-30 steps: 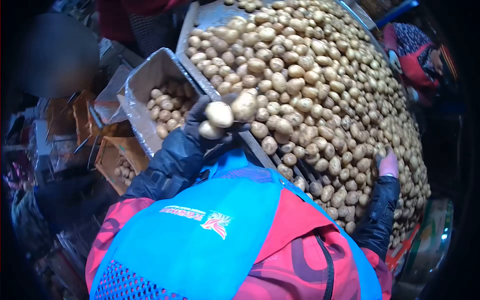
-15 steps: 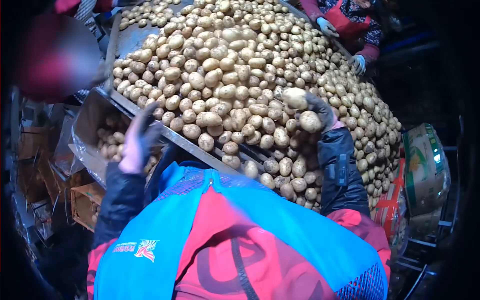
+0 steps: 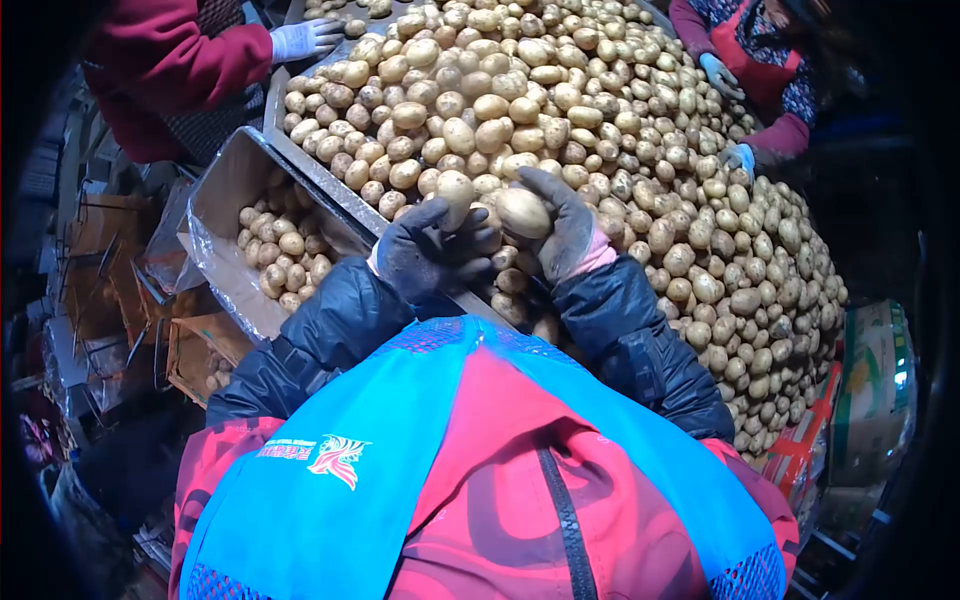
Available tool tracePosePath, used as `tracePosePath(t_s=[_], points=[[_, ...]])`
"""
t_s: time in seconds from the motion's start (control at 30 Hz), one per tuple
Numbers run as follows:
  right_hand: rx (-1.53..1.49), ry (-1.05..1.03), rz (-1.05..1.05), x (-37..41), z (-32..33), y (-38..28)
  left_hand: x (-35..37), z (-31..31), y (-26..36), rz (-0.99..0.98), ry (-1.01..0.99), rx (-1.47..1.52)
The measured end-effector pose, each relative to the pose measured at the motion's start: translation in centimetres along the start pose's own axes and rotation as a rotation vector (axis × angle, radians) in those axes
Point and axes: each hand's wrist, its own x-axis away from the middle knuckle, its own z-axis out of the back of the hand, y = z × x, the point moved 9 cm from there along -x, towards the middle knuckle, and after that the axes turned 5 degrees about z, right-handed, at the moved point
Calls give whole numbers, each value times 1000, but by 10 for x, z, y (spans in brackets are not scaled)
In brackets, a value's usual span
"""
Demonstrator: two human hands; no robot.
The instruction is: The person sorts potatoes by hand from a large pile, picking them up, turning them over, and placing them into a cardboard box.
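Both my hands, in dark grey gloves, are close together over the near edge of a big heap of potatoes. My left hand is curled around a pale potato, the thumb side against it. Just right of it, my right hand grips another potato between thumb and fingers. The two potatoes are apart by a small gap. Below my hands, a few more potatoes lie against the table's edge board.
A plastic-lined box with potatoes stands left of the table. Two co-workers stand across from me, with a gloved hand at upper left and gloved hands at upper right. Cartons stand at right, an open box at lower left.
My left hand has come from over the lined box to the heap and now holds a potato. My right hand has moved left; of two potatoes near it, one remains in its grip.
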Motion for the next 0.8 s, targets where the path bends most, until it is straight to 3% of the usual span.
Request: tracePosePath(t_s=[0.07,0.1,0.17,0.2,0.23,0.3,0.33,0.37,0.5,0.57,0.6,0.63,0.7,0.73,0.77,0.8], points=[[-773,-44,-100,-6,-33,0,2,-11,6,-66,-205,98],[-410,7,99,-9,-29,-7,4,-8,8,-83,-196,104],[-270,-70,267,-6,-35,-31,14,-14,23,-204,-364,303],[-696,-288,457,-8,-46,-65,19,-13,30,-247,-373,292],[-551,-114,67,-6,-38,1,23,-9,32,-273,-360,290],[-920,-182,-98,-5,-56,-10,38,-9,40,-381,-563,383],[-915,-129,-237,-4,-60,4,29,17,45,-601,-163,-270],[-839,-125,-243,-4,-60,14,44,-1,45,-392,-325,306],[-666,-165,-304,0,-62,25,71,37,54,-415,-410,429],[-705,-68,-515,5,-61,33,90,71,66,-528,-355,424],[-992,-254,-464,3,-67,41,106,86,71,-556,-316,437],[-1271,-436,-423,6,-69,46,146,87,82,-734,-191,367],[-570,-187,-436,14,-35,65,202,115,96,-977,-32,336],[-559,-197,-442,15,-30,74,217,143,99,-935,12,382],[-544,-199,-451,15,-25,81,242,126,127,-1146,-220,232],[-500,-150,-462,16,-19,87,263,151,130,-1188,-103,341]])
